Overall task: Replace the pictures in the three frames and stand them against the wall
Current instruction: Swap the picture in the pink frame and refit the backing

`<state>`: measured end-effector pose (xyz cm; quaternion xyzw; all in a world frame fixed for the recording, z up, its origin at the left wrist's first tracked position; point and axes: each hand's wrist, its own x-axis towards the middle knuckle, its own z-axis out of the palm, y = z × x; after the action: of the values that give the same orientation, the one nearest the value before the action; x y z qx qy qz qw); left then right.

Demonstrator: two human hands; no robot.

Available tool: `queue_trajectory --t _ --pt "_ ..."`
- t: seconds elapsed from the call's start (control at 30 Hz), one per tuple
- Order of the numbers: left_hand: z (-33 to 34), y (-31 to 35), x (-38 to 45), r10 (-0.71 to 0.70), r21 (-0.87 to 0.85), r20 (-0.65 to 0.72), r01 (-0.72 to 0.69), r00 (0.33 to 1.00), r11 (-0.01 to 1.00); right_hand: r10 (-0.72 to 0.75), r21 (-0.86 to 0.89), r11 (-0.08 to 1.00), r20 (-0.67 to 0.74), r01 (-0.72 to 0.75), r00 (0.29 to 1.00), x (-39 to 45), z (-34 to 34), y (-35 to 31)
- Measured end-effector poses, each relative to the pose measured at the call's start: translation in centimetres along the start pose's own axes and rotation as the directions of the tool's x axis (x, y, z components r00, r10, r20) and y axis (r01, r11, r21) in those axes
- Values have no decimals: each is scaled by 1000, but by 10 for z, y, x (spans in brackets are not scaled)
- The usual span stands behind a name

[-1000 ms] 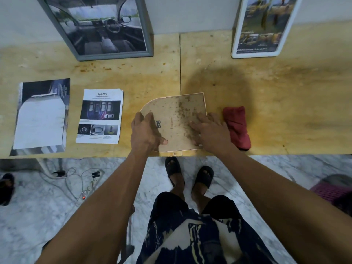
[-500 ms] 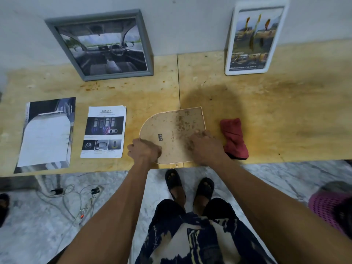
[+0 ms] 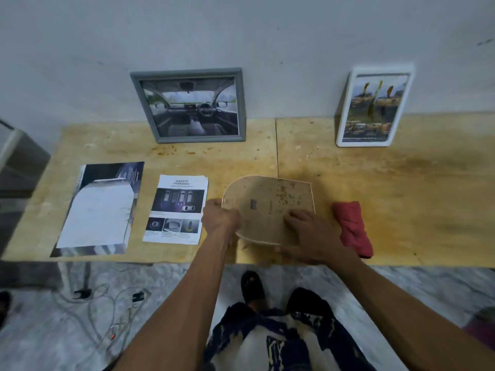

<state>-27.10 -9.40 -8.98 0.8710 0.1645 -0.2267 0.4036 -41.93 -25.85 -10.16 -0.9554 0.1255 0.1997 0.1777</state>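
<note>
Dim indoor light, soft blur, wide-angle edge distortion.

Arched frame [image 3: 267, 207] (back up) in both hands

Both forearms are bare, with no sleeves, watch or rings in sight. The left hand [image 3: 221, 218] and right hand [image 3: 312, 232] wear no gloves. Below them are dark navy shorts [image 3: 281, 341] printed with pale cream patches and streaks, and dark open-toed sandals [image 3: 253, 286] on both feet.
</note>
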Motion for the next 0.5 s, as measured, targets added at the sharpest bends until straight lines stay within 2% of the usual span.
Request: queue_trajectory --t 0.1,0.2,0.3,0.4,0.5 --pt "-11 12 10 -2 -18 50 3 999 1000 -125 -8 992 -162 125 979 -4 -3 -14" --pt "-19 23 15 17 -10 57 -16 998 1000 -184 -26 983 -202 183 962 -2 -5 -22" --pt "-24 32 14 49 -105 80 -40 996 994 -186 -59 983 -334 177 924 -8 -13 -33" --pt "-29 42 10 80 -254 85 -56 993 965 -147 -52 989 -498 140 855 -10 -24 -39" --pt "-30 53 0 150 -380 123 -93 981 920 -72 51 990 -618 131 783 -4 -38 -36"
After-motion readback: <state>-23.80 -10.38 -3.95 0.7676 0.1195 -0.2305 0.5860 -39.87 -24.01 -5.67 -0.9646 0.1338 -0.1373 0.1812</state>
